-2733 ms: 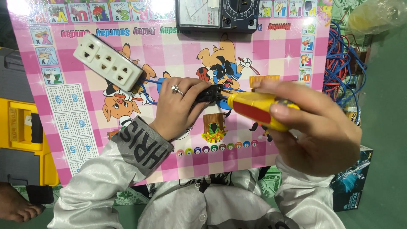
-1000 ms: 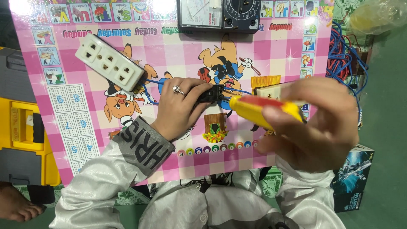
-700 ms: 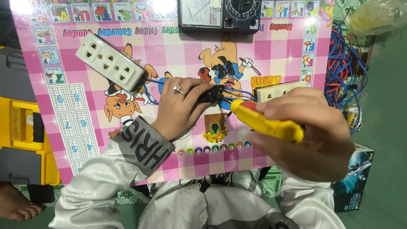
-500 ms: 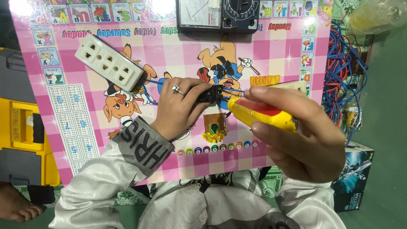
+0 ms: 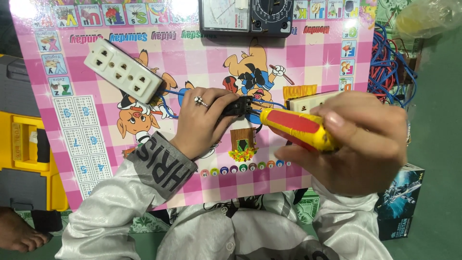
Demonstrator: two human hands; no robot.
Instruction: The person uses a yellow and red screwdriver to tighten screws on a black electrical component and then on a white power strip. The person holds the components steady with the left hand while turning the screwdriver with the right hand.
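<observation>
Nearest the camera, the person's lap in a shiny white garment fills the bottom, with a bare foot (image 5: pixel 19 236) at the lower left. The right hand (image 5: pixel 358 142) is clamped around the yellow-and-red handle of a screwdriver (image 5: pixel 298 127), whose tip end points left toward a small black connector block (image 5: pixel 237 106) near the middle of the bench (image 5: pixel 313 62), a pink checked board printed with cartoon animals. The left hand (image 5: pixel 202 120), a ring on one finger, is closed on that block, pinching it against the board; the two hands are just beside each other without touching.

Blue wires (image 5: pixel 171 94) run from the block to a white socket strip (image 5: pixel 124 71) lying tilted toward the far left corner. A cream switch plate (image 5: pixel 308 100) sits just behind the screwdriver. At the far edge lies a black analogue multimeter (image 5: pixel 248 17). Off the right edge is a tangle of blue and red wire (image 5: pixel 387 62); off the left edge, a yellow toolbox (image 5: pixel 26 159).
</observation>
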